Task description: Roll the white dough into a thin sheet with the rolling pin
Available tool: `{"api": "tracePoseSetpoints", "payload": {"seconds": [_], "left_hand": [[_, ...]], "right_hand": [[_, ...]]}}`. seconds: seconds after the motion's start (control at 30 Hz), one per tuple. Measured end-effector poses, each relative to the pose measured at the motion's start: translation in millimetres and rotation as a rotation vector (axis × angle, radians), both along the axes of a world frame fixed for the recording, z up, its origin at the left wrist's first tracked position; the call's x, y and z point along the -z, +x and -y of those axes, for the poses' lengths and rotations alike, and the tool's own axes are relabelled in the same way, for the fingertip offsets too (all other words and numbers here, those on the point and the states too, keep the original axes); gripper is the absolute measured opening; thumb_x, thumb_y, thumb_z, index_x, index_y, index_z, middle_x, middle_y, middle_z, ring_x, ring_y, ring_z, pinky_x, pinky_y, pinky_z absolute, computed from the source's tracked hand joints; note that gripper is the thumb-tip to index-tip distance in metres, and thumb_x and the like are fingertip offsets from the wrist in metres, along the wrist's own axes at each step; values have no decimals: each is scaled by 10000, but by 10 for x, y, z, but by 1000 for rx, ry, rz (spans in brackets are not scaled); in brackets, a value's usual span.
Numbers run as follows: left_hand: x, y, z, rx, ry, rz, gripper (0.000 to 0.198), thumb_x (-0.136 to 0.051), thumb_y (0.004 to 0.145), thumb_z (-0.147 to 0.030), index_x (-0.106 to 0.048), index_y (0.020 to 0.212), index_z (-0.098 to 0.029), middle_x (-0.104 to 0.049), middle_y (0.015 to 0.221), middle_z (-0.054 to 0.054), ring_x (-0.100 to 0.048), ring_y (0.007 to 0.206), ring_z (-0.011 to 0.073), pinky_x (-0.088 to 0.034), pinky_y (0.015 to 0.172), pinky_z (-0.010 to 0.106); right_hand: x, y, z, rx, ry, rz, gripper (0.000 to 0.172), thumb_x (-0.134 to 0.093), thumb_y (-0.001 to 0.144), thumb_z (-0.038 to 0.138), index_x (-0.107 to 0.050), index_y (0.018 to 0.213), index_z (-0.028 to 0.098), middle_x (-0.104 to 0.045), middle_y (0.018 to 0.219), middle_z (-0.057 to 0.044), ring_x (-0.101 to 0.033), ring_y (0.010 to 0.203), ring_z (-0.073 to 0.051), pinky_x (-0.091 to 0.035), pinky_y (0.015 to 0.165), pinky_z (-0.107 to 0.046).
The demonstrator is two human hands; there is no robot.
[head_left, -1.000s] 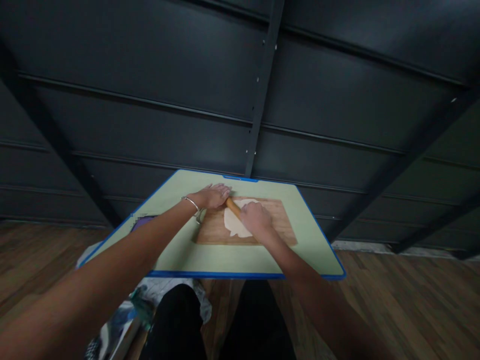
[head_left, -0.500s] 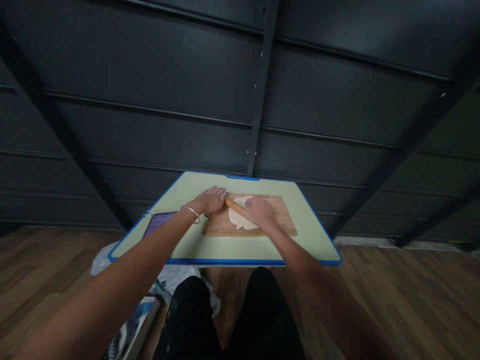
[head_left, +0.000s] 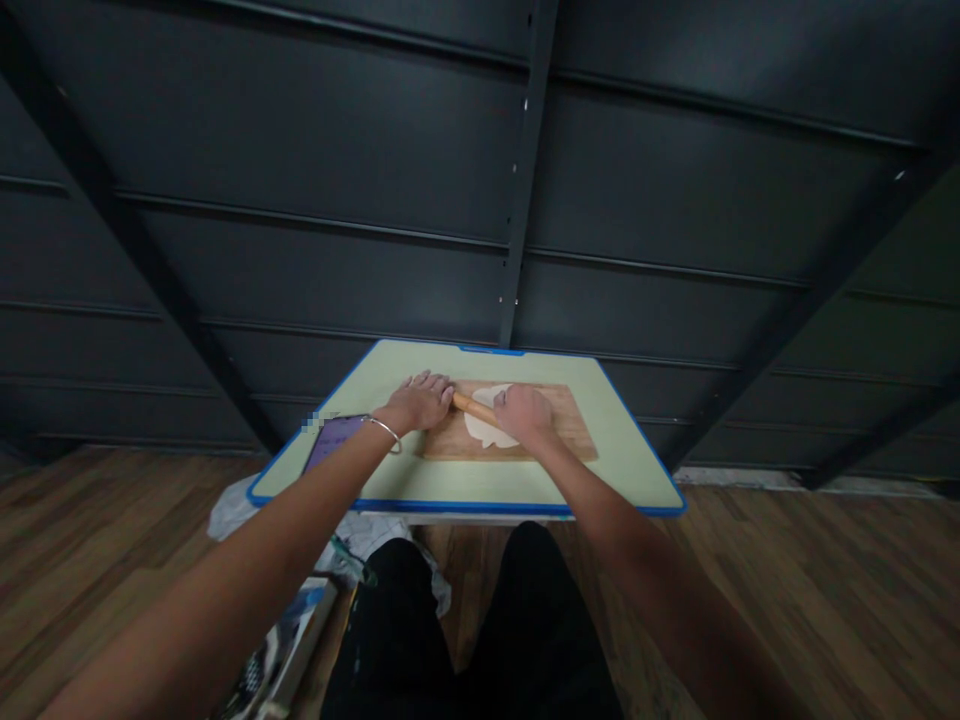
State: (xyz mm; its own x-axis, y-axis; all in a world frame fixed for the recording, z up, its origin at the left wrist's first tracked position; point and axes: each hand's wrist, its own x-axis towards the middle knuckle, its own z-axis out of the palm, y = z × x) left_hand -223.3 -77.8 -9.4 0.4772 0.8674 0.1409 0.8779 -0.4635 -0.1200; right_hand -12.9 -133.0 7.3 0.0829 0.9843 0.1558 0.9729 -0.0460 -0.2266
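A wooden rolling pin point(head_left: 474, 406) lies slantwise across a flat, pale sheet of dough point(head_left: 484, 430) with an uneven edge. The dough rests on a wooden board point(head_left: 574, 425). At the pin's left end is my left hand point(head_left: 424, 402), its palm over the end and its fingers reaching forward; a silver bangle circles that wrist. My right hand point(head_left: 523, 412) is closed over the other end, knuckles up, and hides part of the dough.
The board sits on a small pale-green table point(head_left: 630, 470) with a blue rim. A phone with a purple screen point(head_left: 337, 437) lies at its left. Dark metal panels point(head_left: 360, 280) rise behind. On the floor at left are plastic bags point(head_left: 232, 508) and an open box point(head_left: 304, 640).
The view has shifted slightly, so the table appears a little higher and to the right. Both hands stay on the rolling pin, with little visible change in the dough.
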Motion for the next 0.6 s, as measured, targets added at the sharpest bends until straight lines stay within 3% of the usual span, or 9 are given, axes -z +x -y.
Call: {"api": "tracePoseSetpoints", "payload": {"seconds": [0.3,0.43,0.6], "left_hand": [[-104,8,151,-56,-45,9,511,-253,1075,-399,-591,1392,-186,-617,1479,166,-486,1427,330,-344,1179,568],[-125,47,235,-107,-52,-6,567,-236,1075,-438,-621,1365,-140,-657,1402,219,-541,1362,373,-319,1170,631],[-199,73,308,-139,-75,-23,607,-246,1075,-488,-651,1338,-120,-689,1353,229,-610,1301,358,-308,1189,597]], "right_hand": [[14,-38,37,21,30,74,464,-438,1073,391,-799,1133,104,-768,1148,-245,-755,1072,-287,-540,899,-324],[89,-69,99,18,55,89,475,-380,1094,352,-786,1161,116,-773,1145,-224,-754,1066,-272,-545,908,-333],[123,-35,106,-3,27,73,500,-372,1101,387,-790,1173,123,-769,1176,-211,-748,1081,-265,-531,921,-315]]}}
